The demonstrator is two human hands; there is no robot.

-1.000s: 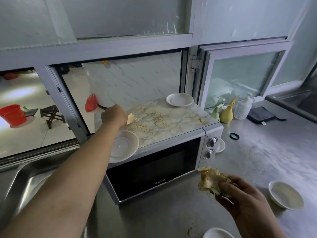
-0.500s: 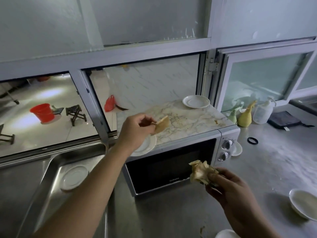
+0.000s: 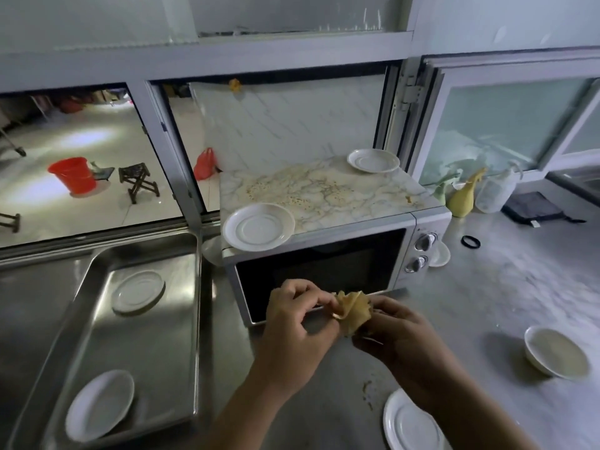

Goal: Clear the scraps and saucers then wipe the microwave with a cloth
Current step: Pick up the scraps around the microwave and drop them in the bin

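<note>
Left hand (image 3: 293, 323) and right hand (image 3: 394, 332) both pinched the scraps (image 3: 352, 315), likely light, soft, crumbly; best cupped from underneath.

Both forearms reach forward and meet low in the middle, the left hand (image 3: 293, 315) with fingers (image 3: 316, 295) curled in a pinch against the right hand (image 3: 397, 332), whose fingers are curled too.

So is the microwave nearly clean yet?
Not yet. Two saucers already lie in the metal tray. Both hands, left and right, hold the scraps. Two plates and crumbs remain on the microwave; no wiping yet.
</note>
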